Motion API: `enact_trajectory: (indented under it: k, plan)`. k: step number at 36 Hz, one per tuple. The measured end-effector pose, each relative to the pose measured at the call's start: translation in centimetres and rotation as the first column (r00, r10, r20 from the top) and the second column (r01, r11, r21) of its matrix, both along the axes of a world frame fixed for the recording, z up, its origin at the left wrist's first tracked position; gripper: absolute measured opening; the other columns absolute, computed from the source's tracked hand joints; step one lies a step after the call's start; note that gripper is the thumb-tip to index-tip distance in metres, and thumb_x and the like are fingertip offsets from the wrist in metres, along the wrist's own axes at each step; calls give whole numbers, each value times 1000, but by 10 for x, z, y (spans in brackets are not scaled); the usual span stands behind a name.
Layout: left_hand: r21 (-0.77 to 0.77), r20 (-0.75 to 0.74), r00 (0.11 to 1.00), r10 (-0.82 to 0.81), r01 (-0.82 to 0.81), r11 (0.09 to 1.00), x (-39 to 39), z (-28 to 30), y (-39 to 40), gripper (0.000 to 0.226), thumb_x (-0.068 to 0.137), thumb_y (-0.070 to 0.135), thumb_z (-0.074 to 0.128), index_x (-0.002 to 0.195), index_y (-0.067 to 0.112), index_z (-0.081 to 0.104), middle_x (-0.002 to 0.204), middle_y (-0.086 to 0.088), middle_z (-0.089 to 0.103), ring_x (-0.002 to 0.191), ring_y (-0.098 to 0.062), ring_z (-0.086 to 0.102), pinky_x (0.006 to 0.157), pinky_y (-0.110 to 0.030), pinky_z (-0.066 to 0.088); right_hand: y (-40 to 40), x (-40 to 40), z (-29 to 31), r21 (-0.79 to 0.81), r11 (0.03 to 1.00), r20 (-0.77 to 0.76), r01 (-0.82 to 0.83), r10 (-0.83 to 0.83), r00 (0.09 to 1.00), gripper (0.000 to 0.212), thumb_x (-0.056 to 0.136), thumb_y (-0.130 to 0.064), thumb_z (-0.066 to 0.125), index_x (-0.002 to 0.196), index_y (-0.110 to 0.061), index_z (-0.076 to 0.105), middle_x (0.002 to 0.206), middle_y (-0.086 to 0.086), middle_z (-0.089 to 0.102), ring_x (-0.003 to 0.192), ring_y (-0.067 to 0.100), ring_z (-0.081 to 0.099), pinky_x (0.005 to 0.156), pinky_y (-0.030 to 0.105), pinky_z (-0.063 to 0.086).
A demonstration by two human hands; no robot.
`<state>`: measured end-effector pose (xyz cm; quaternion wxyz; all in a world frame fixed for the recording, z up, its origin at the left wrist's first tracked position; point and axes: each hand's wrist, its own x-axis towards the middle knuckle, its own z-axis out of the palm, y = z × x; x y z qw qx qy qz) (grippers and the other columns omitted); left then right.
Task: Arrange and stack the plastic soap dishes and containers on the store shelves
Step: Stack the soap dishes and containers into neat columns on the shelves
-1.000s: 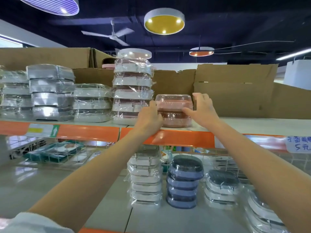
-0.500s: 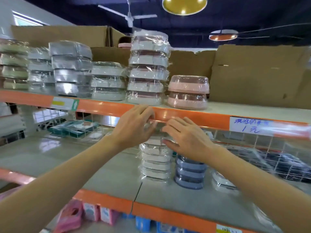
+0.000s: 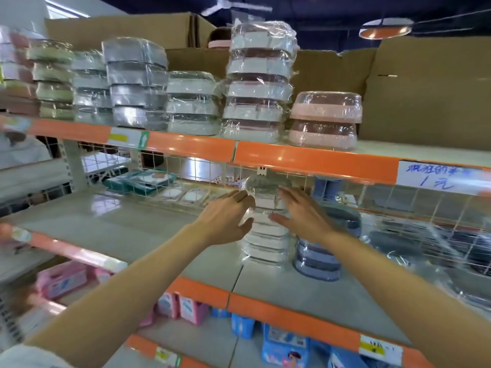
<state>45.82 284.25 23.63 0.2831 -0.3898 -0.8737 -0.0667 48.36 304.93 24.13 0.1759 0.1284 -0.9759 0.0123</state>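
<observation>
White wrapped dish stack [image 3: 267,235] sits between left hand [image 3: 225,217] and right hand [image 3: 303,216], fingers spread.

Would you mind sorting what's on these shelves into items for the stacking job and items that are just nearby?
For the job:
- white wrapped stack, between left hand and right hand
- blue stack
- pink pair
- tall white stack

Just nearby:
- cardboard boxes
- price label
- pink packs
</observation>
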Motion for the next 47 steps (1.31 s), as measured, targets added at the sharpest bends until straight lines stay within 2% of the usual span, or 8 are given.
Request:
enact_trajectory:
  k: [10,14,20,26,34,40,44,47]
  plan:
    - [-33,-12,999,-30,30,999,-43,-13,-9,35,92,30,51,123,13,54,122,-3,55,113,-23,53,88,-32,44,-14,-47,11,-21,992,88,126,-124,988,100,84,-70,42,153,-8,1,161,7,0,147,22,6,119,36,7]
    - [-30,-34,997,-68,67,997,-60,-26,-14,35,91,30,53,121,11,57,118,-6,59,109,-23,55,92,-34,46,-18,-61,14,-62,984,132,165,-156,979,112,74,-78,40,152,-12,-4,161,4,-7,147,21,1,119,36,5]
    - [22,-6,995,-98,98,995,-75,-44,-20,34,89,31,55,116,12,60,112,-4,62,106,-23,57,88,-38,50,-17,-77,16,9,976,253,215,-211,944,136,51,-92,34,152,-13,-10,159,4,-15,147,20,-8,121,41,5]
    - [43,21,993,-118,117,992,-85,-45,-19,36,90,28,55,122,11,58,117,-3,60,110,-22,55,93,-32,45,-16,-80,14,32,971,208,236,-238,949,116,72,-76,54,153,-14,0,161,6,-3,147,26,3,119,41,9]
    - [147,71,990,-122,110,983,-95,-36,-19,29,92,21,56,118,8,59,109,-3,59,97,-19,59,81,-28,49,-18,-62,9,-28,969,49,247,-246,968,112,70,-73,60,151,-12,13,155,8,19,141,26,19,115,37,19]
    - [142,88,989,-122,109,984,-102,-35,-20,31,93,22,54,121,8,59,118,-5,58,101,-20,59,87,-30,48,-8,-21,-4,-54,965,-3,256,-256,967,111,68,-74,60,151,-14,17,153,3,21,138,21,19,115,35,19]
    - [100,114,981,-157,146,984,-111,-36,-6,44,94,30,54,131,7,52,133,-6,51,116,-22,54,100,-32,42,-1,9,-17,-84,954,23,289,-288,957,122,58,-88,46,152,-17,12,156,0,13,142,20,13,118,39,15]
    - [50,179,968,-174,167,985,-119,-37,11,57,94,41,52,138,6,44,135,-9,46,118,-25,51,102,-36,40,8,23,-30,-89,945,37,316,-314,949,136,46,-101,32,151,-17,14,154,-1,15,141,18,11,118,40,17]
